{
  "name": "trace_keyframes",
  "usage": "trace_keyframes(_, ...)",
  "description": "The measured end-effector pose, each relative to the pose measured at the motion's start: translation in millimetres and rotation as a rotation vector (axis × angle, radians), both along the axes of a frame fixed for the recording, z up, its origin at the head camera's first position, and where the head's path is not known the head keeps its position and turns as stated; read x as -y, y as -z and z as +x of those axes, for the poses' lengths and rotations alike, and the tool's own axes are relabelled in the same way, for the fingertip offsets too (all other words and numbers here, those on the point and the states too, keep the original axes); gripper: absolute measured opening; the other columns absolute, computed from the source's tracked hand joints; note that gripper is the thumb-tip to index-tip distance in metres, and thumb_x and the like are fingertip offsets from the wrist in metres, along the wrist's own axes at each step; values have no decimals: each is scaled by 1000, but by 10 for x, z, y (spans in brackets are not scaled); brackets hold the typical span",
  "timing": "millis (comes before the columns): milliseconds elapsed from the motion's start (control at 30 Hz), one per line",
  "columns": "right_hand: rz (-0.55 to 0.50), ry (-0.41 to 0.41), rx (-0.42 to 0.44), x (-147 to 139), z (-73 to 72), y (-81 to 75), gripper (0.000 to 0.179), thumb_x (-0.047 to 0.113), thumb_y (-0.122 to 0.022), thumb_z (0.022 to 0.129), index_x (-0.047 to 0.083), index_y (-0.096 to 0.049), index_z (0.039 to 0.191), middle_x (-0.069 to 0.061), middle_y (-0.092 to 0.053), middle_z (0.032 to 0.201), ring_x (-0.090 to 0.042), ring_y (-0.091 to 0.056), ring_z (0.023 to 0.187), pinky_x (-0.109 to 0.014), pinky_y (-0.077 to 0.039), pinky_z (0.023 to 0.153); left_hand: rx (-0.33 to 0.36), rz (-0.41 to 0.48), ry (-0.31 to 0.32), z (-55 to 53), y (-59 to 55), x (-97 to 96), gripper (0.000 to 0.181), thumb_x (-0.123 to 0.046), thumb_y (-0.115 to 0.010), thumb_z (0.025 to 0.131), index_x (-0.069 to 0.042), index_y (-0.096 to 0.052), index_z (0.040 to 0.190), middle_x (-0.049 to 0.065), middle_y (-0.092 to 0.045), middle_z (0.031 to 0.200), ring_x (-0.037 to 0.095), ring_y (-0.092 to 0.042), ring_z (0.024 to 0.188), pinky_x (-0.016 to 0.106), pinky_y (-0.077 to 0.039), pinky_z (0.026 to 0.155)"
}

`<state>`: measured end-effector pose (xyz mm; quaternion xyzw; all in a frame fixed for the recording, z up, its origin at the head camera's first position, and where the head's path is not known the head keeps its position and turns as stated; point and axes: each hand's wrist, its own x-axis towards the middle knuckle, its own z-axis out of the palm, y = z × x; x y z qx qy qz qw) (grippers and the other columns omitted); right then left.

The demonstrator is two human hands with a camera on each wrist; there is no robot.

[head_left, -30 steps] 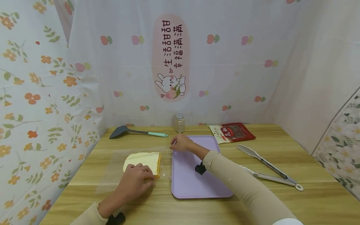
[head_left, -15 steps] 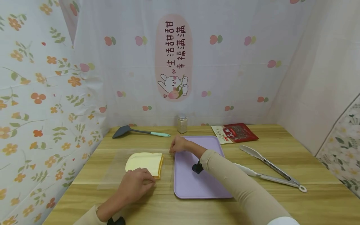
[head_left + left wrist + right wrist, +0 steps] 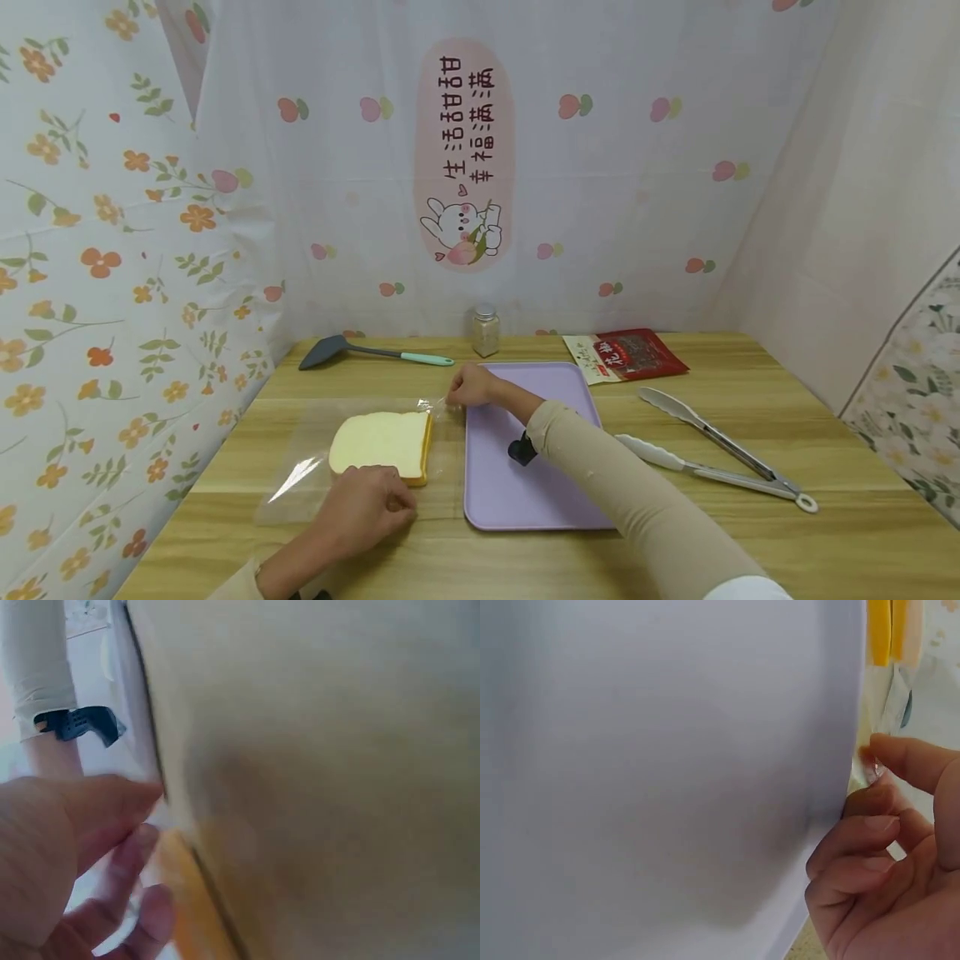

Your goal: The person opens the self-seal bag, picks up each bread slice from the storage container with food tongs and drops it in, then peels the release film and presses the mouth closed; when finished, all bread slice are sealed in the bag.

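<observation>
Hiding part of bread [image 3: 381, 442]: left hand [image 3: 363, 510].

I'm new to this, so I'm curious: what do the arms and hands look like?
They are a person's: the left hand and right hand are bare, below beige sleeves. A small black device sits by each wrist, and the right arm has a white part at the head view's bottom edge.

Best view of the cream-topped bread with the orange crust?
Head: nearly all of the cream-topped, orange-crusted bread shows there, only its near edge partly covered by the left hand. Left wrist gives just a blurred orange strip near that hand; right wrist, only yellow-orange edges cut off at the frame's top.
</observation>
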<state>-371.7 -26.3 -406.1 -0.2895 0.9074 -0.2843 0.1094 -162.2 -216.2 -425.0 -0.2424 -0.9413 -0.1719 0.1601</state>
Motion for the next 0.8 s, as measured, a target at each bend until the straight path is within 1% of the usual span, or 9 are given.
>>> trace_keyframes(133, 38, 6, 3, -71, 8, -75, 16, 20, -71, 89, 7, -79, 85, 6, -66, 72, -7, -50, 65, -20, -39, 58, 20, -14, -11, -57, -151, -50, 14, -36, -88, 71, -33, -74, 71, -26, -61, 74, -1, -57, 68, 24, -39, 58)
trace_keyframes(233, 50, 16, 18, -141, -6, -102, 15, 21, -72, 88, 8, -79, 86, 4, -68, 77, -8, -51, 69, -22, -40, 60, 70, 34, -13, -188, -324, -129, 10, -36, -84, 78, -31, -75, 76, -25, -62, 76, 1, -54, 66, 24, -40, 56)
trace_keyframes(333, 44, 19, 33, -206, -29, -87, 13, 19, -75, 85, 7, -79, 85, 4, -68, 76, -8, -53, 69, -21, -41, 60, 157, 105, 2, -418, -474, -232, 3, -28, -76, 88, -26, -77, 86, -19, -66, 82, 4, -51, 67, 24, -41, 56)
trace_keyframes(433, 27, 8, 32, -248, -54, -55, 10, 14, -75, 84, 5, -79, 83, 4, -68, 72, -7, -52, 66, -19, -41, 57, 248, 134, -10, -720, -558, -336, 11, -22, -69, 94, -18, -77, 100, -7, -71, 88, 14, -58, 72, 28, -45, 57)
trace_keyframes(533, 8, 0, 27, -265, -59, -28, 10, 10, -73, 85, 3, -79, 82, 4, -68, 69, -6, -51, 62, -19, -40, 56, 301, 79, -77, -1014, -573, -422, 24, -22, -66, 95, -11, -73, 114, 2, -73, 103, 25, -66, 88, 42, -50, 71)
trace_keyframes(600, -14, -15, 22, -259, -55, -8, 10, 8, -71, 86, 2, -79, 83, 2, -68, 69, -6, -50, 62, -19, -39, 56, 330, 8, -146, -1179, -544, -449, 32, -24, -65, 95, -10, -69, 123, 5, -71, 114, 30, -66, 100, 53, -47, 82)
trace_keyframes(667, -42, -33, 17, -245, -43, 17, 11, 7, -70, 88, 1, -79, 84, 2, -69, 71, -5, -50, 62, -18, -39, 57, 372, -48, -211, -1305, -492, -453, 37, -27, -63, 96, -10, -66, 129, 5, -67, 126, 31, -61, 113, 60, -38, 92)
trace_keyframes(733, -70, -46, 14, -225, -30, 39, 12, 7, -69, 89, 1, -78, 85, 4, -67, 70, -5, -49, 62, -18, -39, 57, 429, -59, -256, -1399, -438, -440, 37, -27, -62, 97, -9, -65, 130, 6, -65, 128, 32, -59, 117, 65, -31, 97)
trace_keyframes(800, -96, -42, 12, -205, -11, 55, 13, 9, -68, 90, 2, -78, 85, 7, -64, 68, -4, -49, 62, -18, -38, 58, 465, -47, -275, -1462, -389, -420, 33, -26, -62, 97, -9, -67, 125, 6, -67, 125, 32, -59, 118, 68, -25, 101)
